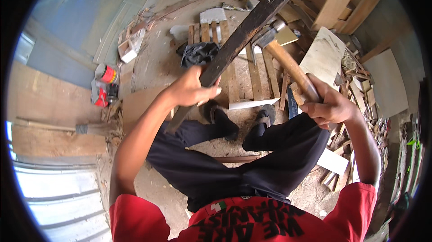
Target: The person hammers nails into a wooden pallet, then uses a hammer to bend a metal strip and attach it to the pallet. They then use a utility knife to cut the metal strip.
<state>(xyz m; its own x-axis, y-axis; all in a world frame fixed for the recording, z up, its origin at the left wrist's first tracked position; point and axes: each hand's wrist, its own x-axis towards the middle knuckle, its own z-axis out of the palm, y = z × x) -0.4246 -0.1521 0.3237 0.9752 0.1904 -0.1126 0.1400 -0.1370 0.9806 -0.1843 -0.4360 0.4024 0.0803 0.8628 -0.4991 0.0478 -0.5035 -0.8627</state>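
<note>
Over a dusty floor (pixel 157 62) strewn w/ wood offcuts, head view: left hand (pixel 191 90) wraps its fingers (pixel 211 92) around 1 long dark plank (pixel 252 26), gripping near its lower third; the plank runs diagonally from beside the left knee up to the top edge of frame. Right hand (pixel 330 107) is closed tight on the wooden handle of 1 hammer (pixel 288 64); the metal head sits just beside the plank's right edge, touching or nearly so, can't tell which.

Room to move: open floor to the left of the plank, between it & the blue wall (pixel 72 17). To the right it's crowded, w/ a scrap heap (pixel 355 93) of boards & splinters close to the right forearm. Under the plank lies 1 slatted pallet (pixel 245 75), w/ a dark cloth (pixel 198 54) at its left corner. Person's 2 feet in dark shoes (pixel 265 116) stand at the pallet's near edge, a white strip (pixel 252 104) between them & the slats.

Left side: 1 red-lidded can (pixel 106 73) near the wall, 1 more red item just below it, well apart from both hands. 1 pale board (pixel 321 55) leans right of the hammer. Corrugated metal sheet (pixel 58 197) at lower left.
</note>
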